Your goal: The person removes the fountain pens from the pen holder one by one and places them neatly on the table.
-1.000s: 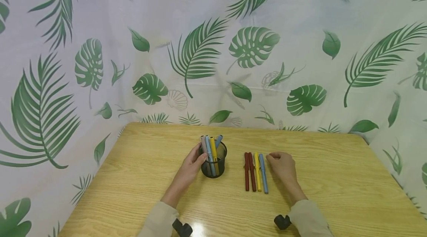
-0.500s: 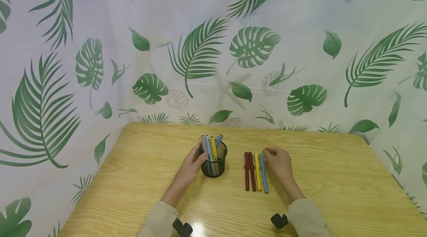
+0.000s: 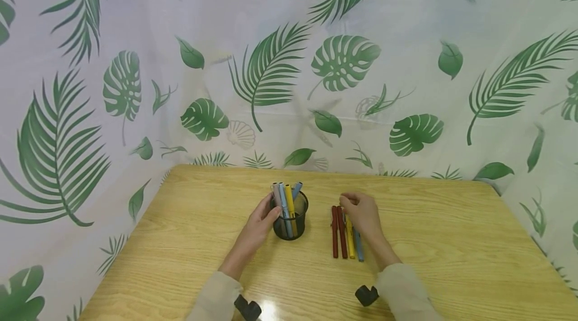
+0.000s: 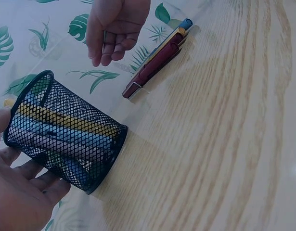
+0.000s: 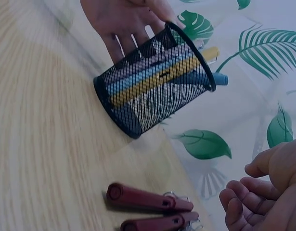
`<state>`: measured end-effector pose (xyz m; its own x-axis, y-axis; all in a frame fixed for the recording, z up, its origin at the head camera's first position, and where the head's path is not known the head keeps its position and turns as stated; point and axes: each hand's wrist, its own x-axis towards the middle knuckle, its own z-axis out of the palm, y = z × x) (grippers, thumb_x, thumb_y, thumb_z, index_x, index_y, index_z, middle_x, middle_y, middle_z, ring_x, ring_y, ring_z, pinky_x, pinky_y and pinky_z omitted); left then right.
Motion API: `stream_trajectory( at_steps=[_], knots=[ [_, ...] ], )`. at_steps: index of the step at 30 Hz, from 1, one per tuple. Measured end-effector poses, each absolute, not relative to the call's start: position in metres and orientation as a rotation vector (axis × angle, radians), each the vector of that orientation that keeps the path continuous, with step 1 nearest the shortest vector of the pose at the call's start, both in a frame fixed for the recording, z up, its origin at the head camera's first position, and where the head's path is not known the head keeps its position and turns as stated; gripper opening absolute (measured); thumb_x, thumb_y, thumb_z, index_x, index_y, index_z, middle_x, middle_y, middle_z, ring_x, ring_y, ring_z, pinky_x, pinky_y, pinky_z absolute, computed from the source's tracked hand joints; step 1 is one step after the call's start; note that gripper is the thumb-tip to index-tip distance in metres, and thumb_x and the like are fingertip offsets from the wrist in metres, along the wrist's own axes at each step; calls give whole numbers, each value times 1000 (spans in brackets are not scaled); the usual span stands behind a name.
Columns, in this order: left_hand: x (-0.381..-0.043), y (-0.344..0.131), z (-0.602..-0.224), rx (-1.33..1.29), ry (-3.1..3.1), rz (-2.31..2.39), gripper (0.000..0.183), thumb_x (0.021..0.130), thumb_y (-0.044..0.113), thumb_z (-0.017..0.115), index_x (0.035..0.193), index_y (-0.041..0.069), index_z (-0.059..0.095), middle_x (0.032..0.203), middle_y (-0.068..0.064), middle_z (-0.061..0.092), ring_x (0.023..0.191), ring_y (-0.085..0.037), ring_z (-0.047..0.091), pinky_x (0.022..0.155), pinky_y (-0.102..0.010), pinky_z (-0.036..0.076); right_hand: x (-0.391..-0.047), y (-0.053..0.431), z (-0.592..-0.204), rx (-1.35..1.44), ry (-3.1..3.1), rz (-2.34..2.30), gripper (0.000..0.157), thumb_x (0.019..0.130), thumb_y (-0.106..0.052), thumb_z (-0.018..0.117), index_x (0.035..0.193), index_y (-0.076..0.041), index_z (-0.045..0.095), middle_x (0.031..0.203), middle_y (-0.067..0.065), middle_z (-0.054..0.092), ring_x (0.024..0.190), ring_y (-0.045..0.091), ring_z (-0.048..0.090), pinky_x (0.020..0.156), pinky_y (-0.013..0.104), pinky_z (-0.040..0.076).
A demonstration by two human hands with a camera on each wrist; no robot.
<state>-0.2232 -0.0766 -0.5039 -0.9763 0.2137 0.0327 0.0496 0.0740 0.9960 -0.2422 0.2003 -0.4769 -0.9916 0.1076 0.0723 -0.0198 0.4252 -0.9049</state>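
Observation:
A black mesh pen cup [image 3: 301,221] stands upright on the table, gripped by my left hand [image 3: 257,224], thumb near the rim and fingers spread along the far side. Inside it are several pens: a pinkish-grey one, a light blue one, a yellow pen [image 3: 289,199] and a blue pen [image 3: 296,189]. To its right, two dark red pens [image 3: 334,241], a yellow pen [image 3: 350,247] and a blue pen [image 3: 359,251] lie side by side. My right hand [image 3: 365,216] hovers over their upper ends, fingers loosely bent with nothing in them, hiding the tops of the yellow and blue pens.
The wood-grain table [image 3: 203,190] meets a white cloth backdrop [image 3: 289,110] printed with green leaves. Each wrist carries a small black device [image 3: 367,296] over a beige sleeve [image 3: 406,293].
My right hand has moved left and slightly away from me, from beside the blue pen to above the row's upper ends. The left hand and the cup have stayed put.

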Motion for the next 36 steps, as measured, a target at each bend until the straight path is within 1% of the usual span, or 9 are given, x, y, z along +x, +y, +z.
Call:
stream_trajectory(
  at_steps=[4,11,16,18,23,25,29,33,36],
  knots=[
    [-223,-76,-504,265,2207,2045,71,109,39,54,166,11,21,170,-18,18,156,-36,17,123,-55,20,-245,189,-471,-58,-2541,1669,36,105,-18,59,128,7,67,115,25,71,99,39,72,68,30,58],
    [-224,-75,-504,258,2209,2049,69,109,37,54,166,12,23,170,-17,18,156,-36,17,123,-54,21,-249,166,-463,32,-2522,1695,32,105,-19,61,127,2,69,111,20,73,94,30,69,72,31,57],
    [-225,-75,-504,267,2205,2049,68,110,36,53,166,12,23,169,-18,18,156,-36,17,123,-54,21,-251,153,-462,44,-2514,1726,31,105,-21,61,127,-1,71,110,17,73,92,29,68,76,42,59],
    [-224,-75,-504,272,2198,2052,68,110,35,53,166,11,22,169,-19,18,156,-36,17,123,-54,21,-253,147,-462,42,-2517,1726,31,105,-22,62,126,-2,71,110,16,73,91,27,68,75,42,59],
    [-224,-77,-504,268,2188,2060,69,110,36,53,166,11,21,170,-19,17,156,-36,16,123,-54,21,-256,134,-461,68,-2484,1741,29,103,-20,65,123,0,73,106,15,74,92,32,68,68,28,55],
    [-224,-77,-504,265,2188,2062,69,110,37,53,166,11,21,169,-19,17,156,-36,16,123,-54,21,-257,129,-461,70,-2480,1731,29,103,-20,66,121,0,73,106,14,74,92,32,68,68,27,53],
    [-225,-77,-504,261,2183,2064,69,110,37,53,166,12,22,169,-19,18,156,-36,17,123,-54,21,-259,121,-461,69,-2516,1682,32,102,-25,68,122,-1,74,110,13,74,97,27,67,78,34,56],
    [-226,-77,-505,261,2173,2071,69,109,37,53,166,12,23,170,-18,18,156,-35,17,123,-54,21,-260,115,-462,89,-2527,1694,37,101,-26,68,126,1,71,117,15,72,109,29,66,92,45,55],
    [-225,-77,-505,271,2170,2069,69,110,37,53,166,12,22,170,-18,17,156,-36,16,123,-54,21,-261,111,-464,98,-2505,1727,37,101,-24,69,125,3,71,117,17,71,111,31,65,95,48,54]
  ],
)
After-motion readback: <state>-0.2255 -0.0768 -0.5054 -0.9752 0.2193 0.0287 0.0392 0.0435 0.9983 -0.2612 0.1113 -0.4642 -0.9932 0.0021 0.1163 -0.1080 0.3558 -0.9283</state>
